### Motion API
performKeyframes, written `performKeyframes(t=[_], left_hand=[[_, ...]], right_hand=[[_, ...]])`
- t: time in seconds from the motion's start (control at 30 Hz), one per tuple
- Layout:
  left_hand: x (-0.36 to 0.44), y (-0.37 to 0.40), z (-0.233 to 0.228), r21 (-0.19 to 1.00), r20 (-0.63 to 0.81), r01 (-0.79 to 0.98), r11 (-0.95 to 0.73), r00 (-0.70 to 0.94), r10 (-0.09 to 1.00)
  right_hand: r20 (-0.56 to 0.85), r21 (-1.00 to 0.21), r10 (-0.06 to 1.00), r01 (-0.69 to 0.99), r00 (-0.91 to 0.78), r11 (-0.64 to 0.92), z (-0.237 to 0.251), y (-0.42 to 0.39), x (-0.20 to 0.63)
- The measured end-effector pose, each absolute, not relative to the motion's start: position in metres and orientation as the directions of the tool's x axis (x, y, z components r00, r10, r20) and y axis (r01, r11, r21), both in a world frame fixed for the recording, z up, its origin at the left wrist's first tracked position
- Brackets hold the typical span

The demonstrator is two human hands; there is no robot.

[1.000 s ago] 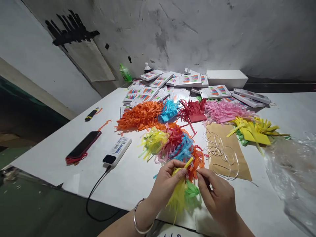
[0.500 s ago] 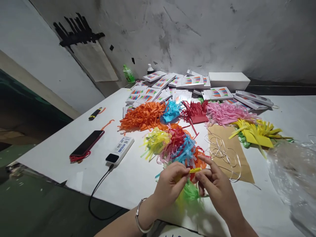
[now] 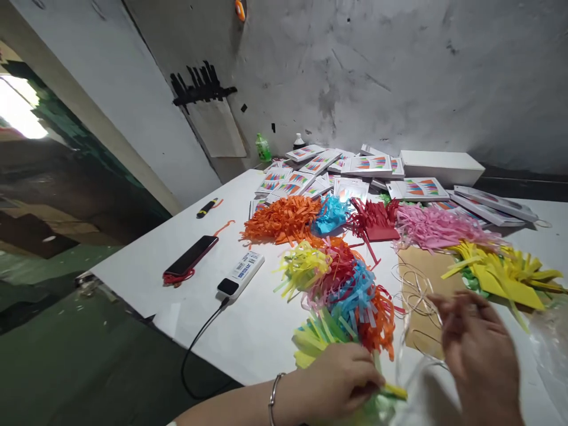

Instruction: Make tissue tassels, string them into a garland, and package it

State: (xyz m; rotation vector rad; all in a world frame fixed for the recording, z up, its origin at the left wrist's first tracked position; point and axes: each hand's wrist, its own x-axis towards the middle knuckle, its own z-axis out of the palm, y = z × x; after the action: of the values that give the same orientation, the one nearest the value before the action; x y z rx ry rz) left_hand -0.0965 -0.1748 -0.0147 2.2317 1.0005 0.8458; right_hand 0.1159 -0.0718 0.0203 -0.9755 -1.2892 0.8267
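Note:
My left hand (image 3: 339,378) is closed on a bundle of yellow and green fringed paper (image 3: 317,338) at the near edge of the white table (image 3: 146,269). A yellow rolled end pokes out past its fingers. My right hand (image 3: 481,349) is blurred, fingers spread, hovering over the brown paper sheet (image 3: 419,296) and the loose loops of thin string (image 3: 410,293). It holds nothing that I can make out. A mixed pile of yellow, red, blue and orange fringes (image 3: 341,278) lies just beyond my left hand.
Orange (image 3: 281,219), blue, red, pink (image 3: 437,228) and yellow (image 3: 501,272) fringe piles line the middle. Printed packets (image 3: 355,168) and a white box (image 3: 441,165) sit at the back. A phone (image 3: 190,257), power bank (image 3: 239,275) with cable and marker (image 3: 206,207) lie left. Clear plastic (image 3: 550,331) is right.
My hands have parted: the right hand let go of the bundle and swung right over the string, while the left keeps the bundle low. The view shifted left and down.

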Motion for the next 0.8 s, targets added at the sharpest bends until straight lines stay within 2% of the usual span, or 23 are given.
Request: performKeyframes(t=[0.07,0.1,0.17,0.23,0.27,0.33,0.4,0.47,0.63,0.73,0.8], left_hand=[[-0.107,-0.169,-0.002,0.717,0.259,0.399,-0.572,0.609,0.750],[-0.115,-0.162,0.005,0.725,0.261,0.415,-0.550,0.574,0.776],[-0.134,-0.140,0.019,0.725,0.321,0.501,-0.473,0.361,0.876],[-0.154,-0.109,0.024,0.703,0.369,0.603,-0.377,0.144,0.918],[-0.163,-0.092,0.024,0.690,0.360,0.637,-0.343,0.110,0.927],[-0.179,-0.062,0.016,0.659,0.270,0.700,-0.277,0.124,0.955],[-0.193,-0.042,0.006,0.664,0.196,0.712,-0.229,0.130,0.972],[-0.207,-0.036,-0.001,0.699,0.154,0.694,-0.173,0.090,0.984],[-0.240,-0.063,0.010,0.809,0.136,0.587,-0.018,-0.156,0.978],[-0.241,-0.079,0.025,0.863,0.161,0.506,0.002,-0.279,0.947],[-0.231,-0.085,0.033,0.892,0.155,0.452,-0.004,-0.298,0.942]], right_hand=[[0.294,-0.930,0.932,-0.163,0.214,0.330,0.027,-0.059,0.130],[0.237,-0.929,0.946,-0.235,0.220,0.287,0.029,-0.057,0.132],[0.162,-0.952,0.980,-0.244,0.114,0.186,0.028,-0.061,0.122],[0.157,-0.986,0.983,-0.076,-0.100,0.150,0.022,-0.071,0.096],[0.165,-0.985,0.957,0.006,-0.239,0.172,0.019,-0.076,0.079],[0.198,-0.938,0.847,0.154,-0.493,0.309,0.011,-0.081,0.047],[0.234,-0.823,0.758,0.291,-0.608,0.487,0.002,-0.075,0.025],[0.248,-0.744,0.772,0.395,-0.586,0.539,-0.011,-0.061,0.020],[0.244,-0.714,0.852,0.509,-0.463,0.481,-0.028,-0.025,0.057],[0.393,-0.685,0.815,0.456,-0.425,0.568,-0.010,-0.032,0.069],[0.556,-0.624,0.705,0.340,-0.441,0.704,0.011,-0.048,0.063]])
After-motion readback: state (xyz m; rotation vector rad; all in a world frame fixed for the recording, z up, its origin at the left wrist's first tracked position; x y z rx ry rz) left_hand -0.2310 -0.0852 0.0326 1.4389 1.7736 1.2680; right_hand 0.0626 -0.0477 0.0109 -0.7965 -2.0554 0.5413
